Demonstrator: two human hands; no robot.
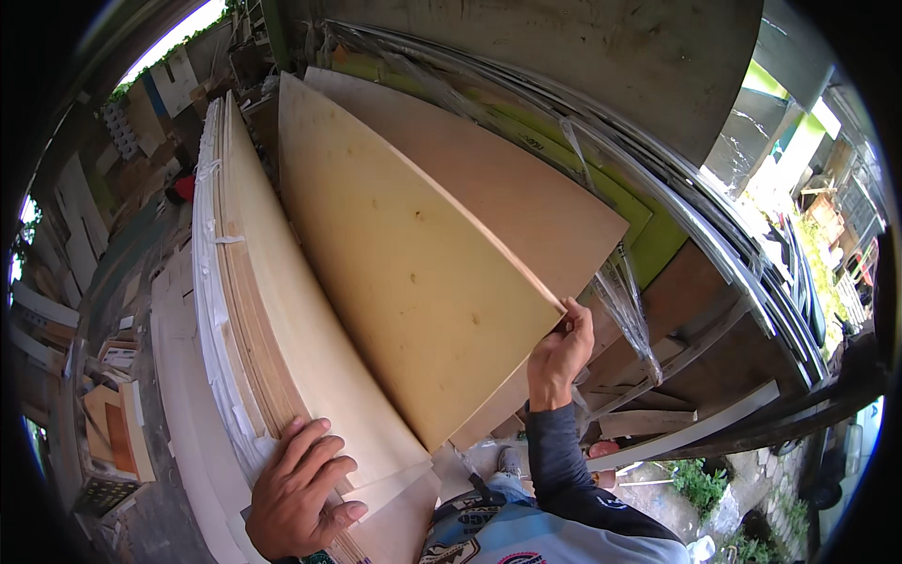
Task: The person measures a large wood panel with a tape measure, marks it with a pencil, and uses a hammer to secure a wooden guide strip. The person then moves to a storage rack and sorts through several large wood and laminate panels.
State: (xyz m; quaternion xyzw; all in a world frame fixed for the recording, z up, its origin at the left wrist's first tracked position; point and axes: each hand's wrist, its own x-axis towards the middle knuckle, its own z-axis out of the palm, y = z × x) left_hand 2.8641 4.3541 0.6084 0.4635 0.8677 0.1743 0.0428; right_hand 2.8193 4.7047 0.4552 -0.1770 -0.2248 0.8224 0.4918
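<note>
A large yellowish plywood sheet (413, 254) stands on edge and leans to the right, with a few small dark knots on its face. My right hand (561, 362) is closed on its upper near corner, thumb on top and the fingers partly hidden behind the sheet. On the left, a stack of upright plywood sheets (291, 320) shows its layered edges. My left hand (305, 484) rests across the near end of that stack, fingers apart and slightly bent. Between the stack and the held sheet runs a narrow dark gap. Behind the held sheet leans a browner panel (479, 155).
White wrapping (209, 282) covers the stack's left side. Green panels (653, 235) and long metal bars (676, 188) lean at the right, with clear plastic film (625, 305) hanging from them. A wooden box (117, 428) and offcuts lie far left. Plants (700, 484) grow at the lower right.
</note>
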